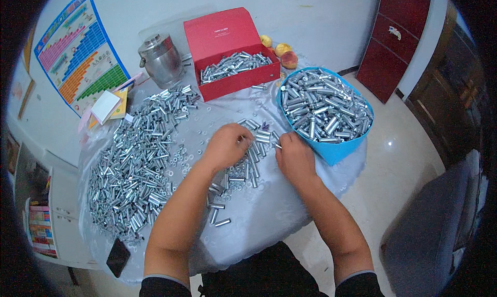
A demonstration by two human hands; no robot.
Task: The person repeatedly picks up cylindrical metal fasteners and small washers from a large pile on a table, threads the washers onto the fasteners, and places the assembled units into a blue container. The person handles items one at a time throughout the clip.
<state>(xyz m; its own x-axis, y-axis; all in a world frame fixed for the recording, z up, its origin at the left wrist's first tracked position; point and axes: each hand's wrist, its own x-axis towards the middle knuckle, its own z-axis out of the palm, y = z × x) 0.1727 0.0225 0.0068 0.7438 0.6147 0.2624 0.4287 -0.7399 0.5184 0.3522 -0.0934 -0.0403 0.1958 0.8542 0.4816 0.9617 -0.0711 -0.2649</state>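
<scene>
Because both hands work between them, the blue bin (331, 151) and red box (238, 84) presumably sit close for short reaches across the worktop (282, 193). The left hand (228, 146) curls over the middle metal tubes (253, 166), its grip hidden; the right hand (296, 154) appears to pinch one metal piece (278, 146). Counted: one bin, one box; tubes uncountable.

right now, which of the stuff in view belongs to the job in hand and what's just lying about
Seemingly part of the job:
metal sleeves
washers
heap of metal pieces
filled red box
filled blue tub

Apparently just lying about:
black phone
lidded metal canister
peach
white notepad
</scene>
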